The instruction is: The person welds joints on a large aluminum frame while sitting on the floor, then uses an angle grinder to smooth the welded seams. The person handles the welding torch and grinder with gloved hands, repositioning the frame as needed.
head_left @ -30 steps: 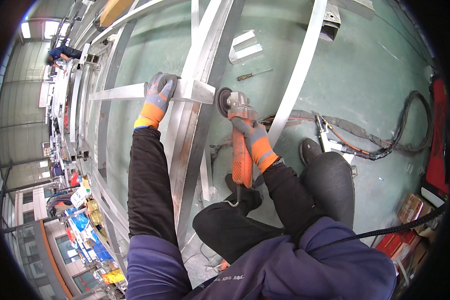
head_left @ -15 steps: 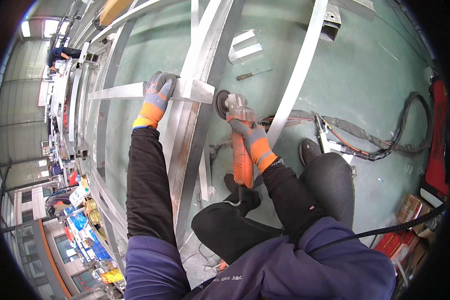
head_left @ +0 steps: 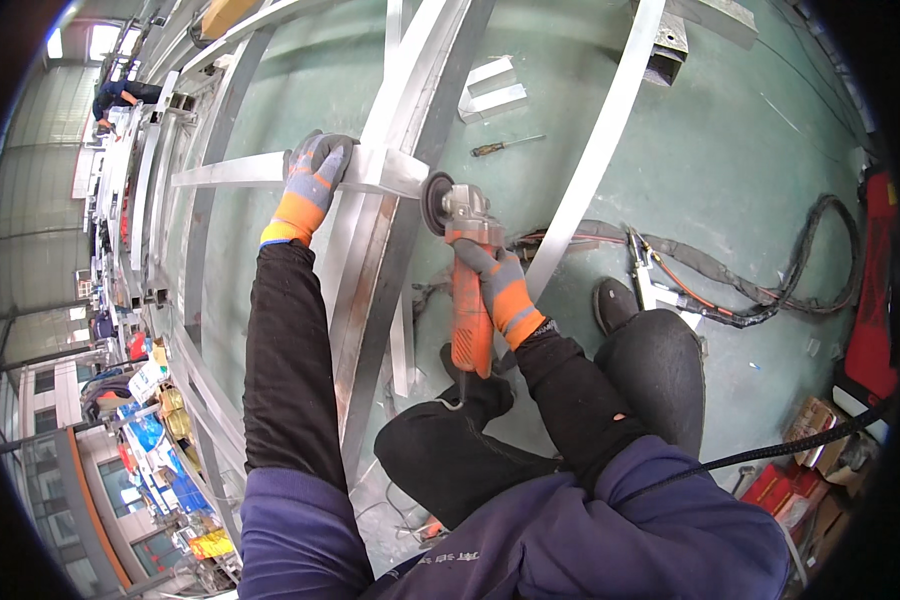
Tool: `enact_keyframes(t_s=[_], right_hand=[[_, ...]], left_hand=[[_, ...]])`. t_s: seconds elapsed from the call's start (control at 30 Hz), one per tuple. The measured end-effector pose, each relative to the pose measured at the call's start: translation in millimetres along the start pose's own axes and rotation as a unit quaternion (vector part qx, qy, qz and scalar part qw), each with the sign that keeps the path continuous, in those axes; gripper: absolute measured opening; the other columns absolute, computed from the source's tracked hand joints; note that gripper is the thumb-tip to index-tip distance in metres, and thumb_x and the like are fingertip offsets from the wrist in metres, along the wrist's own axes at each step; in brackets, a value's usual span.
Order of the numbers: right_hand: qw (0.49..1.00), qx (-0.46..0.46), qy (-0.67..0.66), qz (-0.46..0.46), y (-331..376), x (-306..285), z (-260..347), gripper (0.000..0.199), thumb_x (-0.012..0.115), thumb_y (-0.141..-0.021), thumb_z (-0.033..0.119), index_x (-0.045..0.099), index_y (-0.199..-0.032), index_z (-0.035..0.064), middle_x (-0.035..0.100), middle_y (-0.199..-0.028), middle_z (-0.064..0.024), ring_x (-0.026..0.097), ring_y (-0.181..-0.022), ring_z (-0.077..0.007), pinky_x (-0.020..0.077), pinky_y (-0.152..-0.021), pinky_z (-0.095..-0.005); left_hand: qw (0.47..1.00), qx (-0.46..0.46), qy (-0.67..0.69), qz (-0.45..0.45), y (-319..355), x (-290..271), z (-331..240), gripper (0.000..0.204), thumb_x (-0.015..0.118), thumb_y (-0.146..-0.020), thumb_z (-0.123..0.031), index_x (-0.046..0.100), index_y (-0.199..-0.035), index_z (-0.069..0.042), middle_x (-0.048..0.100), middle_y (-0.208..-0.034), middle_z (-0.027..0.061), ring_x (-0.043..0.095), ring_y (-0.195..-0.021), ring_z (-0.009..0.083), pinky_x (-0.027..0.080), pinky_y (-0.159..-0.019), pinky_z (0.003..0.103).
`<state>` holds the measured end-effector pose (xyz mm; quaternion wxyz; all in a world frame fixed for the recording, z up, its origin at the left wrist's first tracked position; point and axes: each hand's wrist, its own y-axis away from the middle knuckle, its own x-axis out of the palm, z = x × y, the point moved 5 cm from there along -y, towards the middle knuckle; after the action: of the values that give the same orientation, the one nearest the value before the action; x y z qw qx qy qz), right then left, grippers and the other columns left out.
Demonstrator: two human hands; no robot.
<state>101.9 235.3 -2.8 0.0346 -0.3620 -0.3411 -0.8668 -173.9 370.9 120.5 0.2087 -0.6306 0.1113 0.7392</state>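
My left hand, in a grey and orange work glove, is closed over a pale square metal tube. The tube lies across a long steel beam, and its squared end sticks out to the right. In my right hand, gloved the same way, is an orange angle grinder, held by its body with the head upward. Its dark disc is at the tube's end, touching or very nearly so; I cannot tell which. A cord leaves the grinder's lower end near my knee.
A screwdriver and a bent metal channel lie on the green floor. Another pale bar runs along the right. Beyond it a dark sleeved cable loops over the floor. Someone in dark clothes bends over metalwork far left.
The angle grinder has moved slightly left and up, bringing its disc closer to the tube's end. My left hand keeps its hold on the tube. The view has shifted slightly.
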Motion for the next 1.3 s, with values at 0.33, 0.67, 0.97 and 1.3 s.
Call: enact_keyframes(t_s=[0.33,0.67,0.97,1.3], right_hand=[[0.977,-0.173,0.085,0.085,18,40,15,0.037,0.075,-0.084,0.022,0.063,-0.113,0.0019,0.064,-0.095,-0.0038,0.061,-0.082,-0.0119,0.0515,-0.072,-0.0296],[0.999,-0.03,0.016,0.003,8,0,-8,0.04,0.078,-0.082,0.026,0.065,-0.109,-0.0012,0.067,-0.092,-0.0057,0.063,-0.076,-0.0145,0.0524,-0.067,-0.0297],[0.977,-0.153,0.117,0.087,15,33,20,0.047,0.081,-0.078,0.027,0.064,-0.112,-0.0008,0.068,-0.094,-0.0065,0.061,-0.083,-0.0146,0.0506,-0.076,-0.0318],[0.998,-0.053,0.021,-0.005,1,-6,-10,0.041,0.078,-0.081,0.023,0.064,-0.11,-0.0025,0.066,-0.094,-0.0067,0.062,-0.082,-0.0147,0.0519,-0.071,-0.0304]], left_hand=[[0.999,0.005,-0.04,-0.034,-2,-7,-9,0.05,0.056,-0.082,0.003,0.056,-0.13,-0.014,0.053,-0.136,0.0169,0.046,-0.129,0.0408,0.037,-0.108,0.049],[0.996,-0.078,0.046,-0.023,-5,-2,-1,0.043,0.055,-0.087,-0.004,0.058,-0.128,-0.014,0.054,-0.135,0.0151,0.046,-0.13,0.039,0.037,-0.107,0.051],[0.999,-0.016,-0.046,0.023,-3,2,-1,0.046,0.049,-0.094,-0.013,0.053,-0.137,-0.03,0.045,-0.145,0.0141,0.044,-0.133,0.0395,0.028,-0.114,0.053],[0.999,0.016,-0.031,-0.013,-1,-7,-6,0.041,0.05,-0.095,-0.014,0.056,-0.134,-0.026,0.049,-0.141,0.0117,0.047,-0.129,0.0378,0.031,-0.111,0.054]])
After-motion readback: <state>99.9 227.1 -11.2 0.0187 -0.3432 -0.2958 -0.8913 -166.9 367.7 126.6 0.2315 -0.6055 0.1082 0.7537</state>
